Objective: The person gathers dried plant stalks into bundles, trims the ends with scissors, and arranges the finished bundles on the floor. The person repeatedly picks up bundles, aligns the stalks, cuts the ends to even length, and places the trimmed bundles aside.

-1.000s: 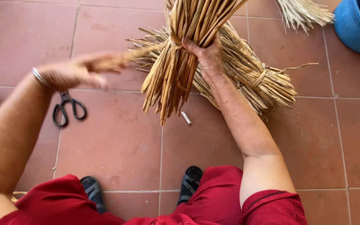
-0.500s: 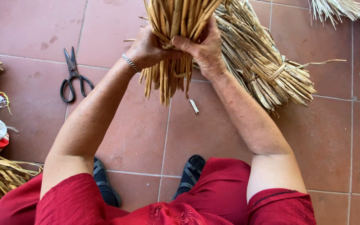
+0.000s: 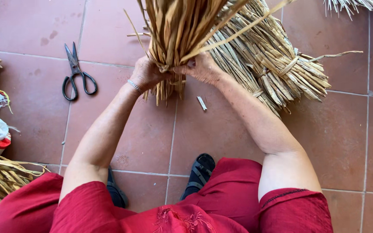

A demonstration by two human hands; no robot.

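While both hands (image 3: 174, 71) grip the straw bundle (image 3: 178, 32) — scissors (image 3: 77, 74) nearby.

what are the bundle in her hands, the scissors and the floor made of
The tan bundle of flat strips, held by the left hand and right hand, looks like dried reed or palm leaf: matte, fibrous, split ends. The black-handled scissors seem to be dull grey metal, the handles painted or plastic. The reddish-brown tiled floor looks like unglazed terracotta: matte, stained, with pale grout lines.

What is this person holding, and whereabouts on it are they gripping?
Both the left hand and the right hand clasp a bundle of dried straw-like stalks near its lower cut end, where a tie seems to wrap it.
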